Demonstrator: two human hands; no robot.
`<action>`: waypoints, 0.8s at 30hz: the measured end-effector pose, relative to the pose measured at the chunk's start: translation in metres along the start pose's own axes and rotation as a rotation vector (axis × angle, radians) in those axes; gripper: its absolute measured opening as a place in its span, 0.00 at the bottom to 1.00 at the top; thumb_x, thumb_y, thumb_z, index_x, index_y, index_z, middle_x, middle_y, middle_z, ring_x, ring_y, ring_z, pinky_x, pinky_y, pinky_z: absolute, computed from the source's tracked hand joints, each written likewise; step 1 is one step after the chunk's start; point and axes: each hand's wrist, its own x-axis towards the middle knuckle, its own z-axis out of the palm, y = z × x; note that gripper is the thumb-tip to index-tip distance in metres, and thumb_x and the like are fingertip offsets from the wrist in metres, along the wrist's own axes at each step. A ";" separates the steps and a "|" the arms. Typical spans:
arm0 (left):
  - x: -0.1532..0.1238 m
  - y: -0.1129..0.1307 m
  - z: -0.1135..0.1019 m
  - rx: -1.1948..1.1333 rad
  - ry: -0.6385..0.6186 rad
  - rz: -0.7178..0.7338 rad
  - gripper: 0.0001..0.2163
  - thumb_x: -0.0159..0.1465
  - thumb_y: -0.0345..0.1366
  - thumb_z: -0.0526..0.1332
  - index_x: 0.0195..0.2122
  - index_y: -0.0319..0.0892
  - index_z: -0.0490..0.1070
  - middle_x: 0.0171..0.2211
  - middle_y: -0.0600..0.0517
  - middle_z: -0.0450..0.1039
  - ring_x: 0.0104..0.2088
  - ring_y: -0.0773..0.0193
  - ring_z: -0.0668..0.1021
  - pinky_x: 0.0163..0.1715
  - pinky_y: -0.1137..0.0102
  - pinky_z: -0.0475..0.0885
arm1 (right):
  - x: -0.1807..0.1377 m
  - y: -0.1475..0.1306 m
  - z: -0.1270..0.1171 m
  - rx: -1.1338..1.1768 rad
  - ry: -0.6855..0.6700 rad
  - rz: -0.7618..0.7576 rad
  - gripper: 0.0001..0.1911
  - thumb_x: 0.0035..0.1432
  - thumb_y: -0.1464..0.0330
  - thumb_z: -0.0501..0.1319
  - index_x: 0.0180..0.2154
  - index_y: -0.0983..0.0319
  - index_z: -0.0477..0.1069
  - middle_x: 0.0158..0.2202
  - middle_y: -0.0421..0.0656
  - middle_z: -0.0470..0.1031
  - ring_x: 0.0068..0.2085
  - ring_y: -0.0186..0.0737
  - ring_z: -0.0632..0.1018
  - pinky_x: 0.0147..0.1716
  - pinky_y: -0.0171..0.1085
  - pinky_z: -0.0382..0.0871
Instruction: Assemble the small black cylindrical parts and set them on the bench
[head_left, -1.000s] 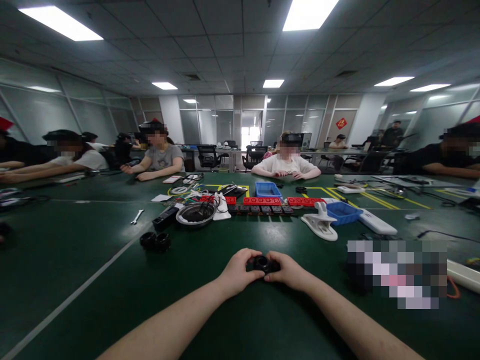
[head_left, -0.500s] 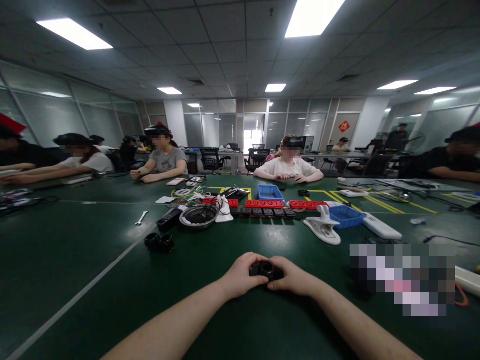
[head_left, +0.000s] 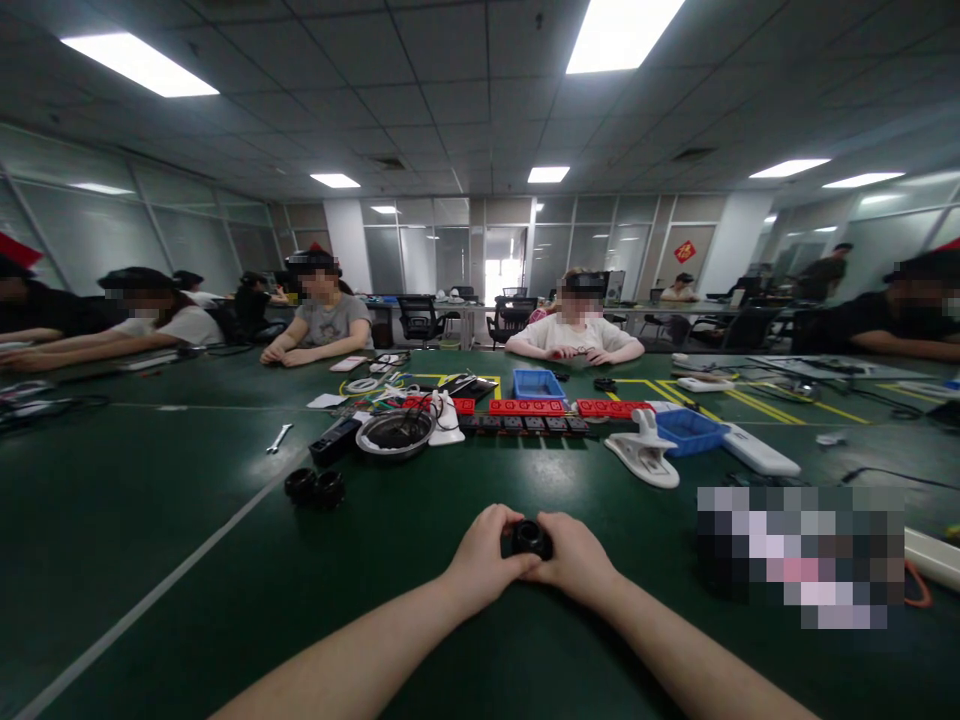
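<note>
Between my two hands, low over the green table, is a black part with a round, ring-like opening [head_left: 529, 535] facing up. My left hand [head_left: 482, 553] curls round its left side, with the thumb along the near edge. From the right, my right hand [head_left: 577, 555] wraps the same black part, and its thumb meets the left one. My fingers and palms cover much of the part, so its full shape is hidden. A pair of black round parts [head_left: 315, 487] sits to the left on the table.
Beyond my hands lie red strips [head_left: 526, 408], a metal bowl [head_left: 394, 436], a white clip-like stand [head_left: 643, 450], and blue trays [head_left: 686, 431]. A wrench [head_left: 280, 438] lies left. A blurred patch hides something on the right. Other people sit around the table [head_left: 390, 580].
My right hand has closed further round the black part, covering more of its right side. The view has shifted slightly. A seated person at left has brought their hands together.
</note>
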 end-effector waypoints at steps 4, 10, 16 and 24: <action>0.000 0.000 -0.002 0.009 -0.022 0.054 0.16 0.49 0.31 0.63 0.40 0.42 0.66 0.37 0.51 0.66 0.39 0.61 0.69 0.40 0.67 0.64 | -0.001 0.002 -0.006 0.054 -0.037 -0.116 0.26 0.34 0.53 0.65 0.34 0.63 0.67 0.32 0.43 0.68 0.34 0.42 0.68 0.31 0.36 0.59; 0.006 0.001 -0.012 0.000 -0.178 0.152 0.18 0.51 0.32 0.62 0.44 0.46 0.65 0.42 0.51 0.66 0.44 0.59 0.67 0.41 0.67 0.63 | 0.002 0.015 -0.022 0.395 -0.239 -0.212 0.18 0.40 0.65 0.64 0.36 0.63 0.69 0.34 0.41 0.68 0.36 0.40 0.69 0.35 0.36 0.61; 0.006 0.001 -0.010 -0.021 -0.158 0.125 0.18 0.49 0.32 0.63 0.42 0.44 0.66 0.40 0.51 0.66 0.42 0.60 0.69 0.40 0.68 0.64 | 0.003 0.014 -0.015 0.450 -0.234 -0.078 0.18 0.36 0.66 0.66 0.33 0.65 0.67 0.30 0.39 0.67 0.33 0.38 0.68 0.29 0.33 0.60; 0.003 -0.006 0.004 0.046 0.031 0.020 0.16 0.46 0.32 0.65 0.37 0.41 0.66 0.35 0.51 0.65 0.37 0.61 0.69 0.38 0.68 0.63 | 0.000 -0.005 0.001 0.000 0.012 0.032 0.17 0.38 0.60 0.63 0.29 0.63 0.63 0.29 0.43 0.68 0.30 0.39 0.68 0.27 0.34 0.56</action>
